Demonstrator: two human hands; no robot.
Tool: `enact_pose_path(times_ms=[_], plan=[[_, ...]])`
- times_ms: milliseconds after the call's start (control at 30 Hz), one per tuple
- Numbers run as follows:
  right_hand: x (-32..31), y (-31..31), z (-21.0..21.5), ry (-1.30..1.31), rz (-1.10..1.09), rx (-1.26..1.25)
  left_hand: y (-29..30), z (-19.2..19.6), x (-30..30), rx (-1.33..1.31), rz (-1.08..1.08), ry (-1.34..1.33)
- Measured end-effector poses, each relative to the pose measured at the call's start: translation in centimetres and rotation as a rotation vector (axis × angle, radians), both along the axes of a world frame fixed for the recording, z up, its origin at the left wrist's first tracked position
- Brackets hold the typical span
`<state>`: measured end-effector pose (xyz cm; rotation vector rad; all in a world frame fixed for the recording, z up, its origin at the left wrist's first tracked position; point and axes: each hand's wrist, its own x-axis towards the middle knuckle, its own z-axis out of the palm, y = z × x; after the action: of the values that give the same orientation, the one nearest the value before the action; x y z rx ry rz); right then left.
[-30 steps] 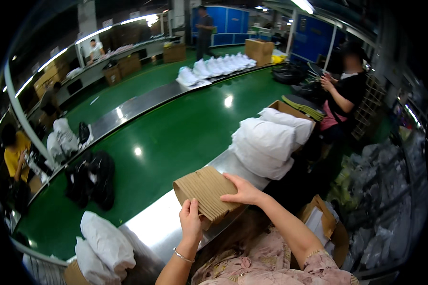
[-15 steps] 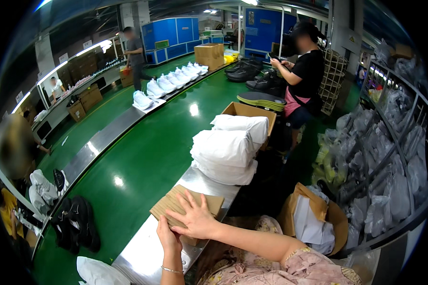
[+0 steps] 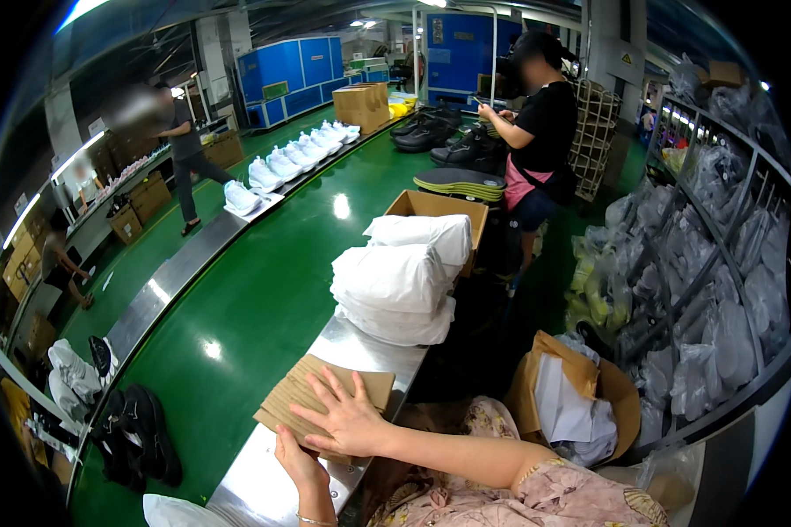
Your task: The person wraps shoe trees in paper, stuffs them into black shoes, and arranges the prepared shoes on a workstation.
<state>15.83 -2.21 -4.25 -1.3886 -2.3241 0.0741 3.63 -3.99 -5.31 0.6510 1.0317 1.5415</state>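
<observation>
A stack of brown cardboard-like sheets (image 3: 283,393), its left side fanned into steps, rests on the metal ledge in front of me. My right hand (image 3: 351,423) lies flat on top of it with the fingers spread. At the near edge, my left hand (image 3: 301,461) grips the stack; some of its fingers are hidden beneath or behind the sheets. Just beyond the stack, white wrapped bundles (image 3: 391,281) are piled on the same metal ledge (image 3: 264,474).
Across the green belt (image 3: 237,307) stand white shoes (image 3: 281,165) in a row and black shoes (image 3: 149,430) at left. An open carton (image 3: 475,220) sits behind the bundles. Bagged items fill a rack (image 3: 703,263) at right, near a paper-filled box (image 3: 571,404). A co-worker (image 3: 536,132) holds a phone.
My view has shifted slightly, moving the scene left in the picture. Both hands stay on the stack. At far left, a walking person has stepped closer to the belt.
</observation>
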Motion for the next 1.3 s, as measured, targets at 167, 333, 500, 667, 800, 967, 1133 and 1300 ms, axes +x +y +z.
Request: enact_pose_path(times_ms=[167, 333, 500, 667, 800, 967, 1133, 1300], plan=[[-0.4, 0.1, 0.1, -0.050, -0.012, -0.028, -0.5, 0.0, -0.5, -0.003, 0.032, 0.059], [-0.1, 0.0, -0.1, -0.019, 0.003, -0.018, -0.7, -1.1, -1.4, 0.016, 0.001, 0.107], [-1.3, -0.2, 0.3, -0.007, 0.041, -0.056, -1.0, -0.7, -1.9, 0.076, 0.075, 0.213], [-2.8, -1.4, 0.6, 0.020, 0.038, -0.040, -2.2, -0.6, -3.9, 0.103, 0.091, 0.297], [-2.7, -1.3, 0.8, 0.035, 0.067, -0.051, -4.4, 0.4, -6.9, 0.090, 0.162, 0.537], [-3.1, -1.2, 0.6, 0.044, 0.074, -0.077, -5.9, 4.8, -5.9, 0.020, 0.359, 0.743], [-2.1, -1.2, 1.7, 0.064, 0.063, -0.113, -6.7, 6.5, -5.4, 0.153, 0.523, 0.930], [2.0, 0.6, 1.4, 0.053, -0.157, -0.094, -6.9, 6.5, -5.5, 0.302, 0.667, 0.953]])
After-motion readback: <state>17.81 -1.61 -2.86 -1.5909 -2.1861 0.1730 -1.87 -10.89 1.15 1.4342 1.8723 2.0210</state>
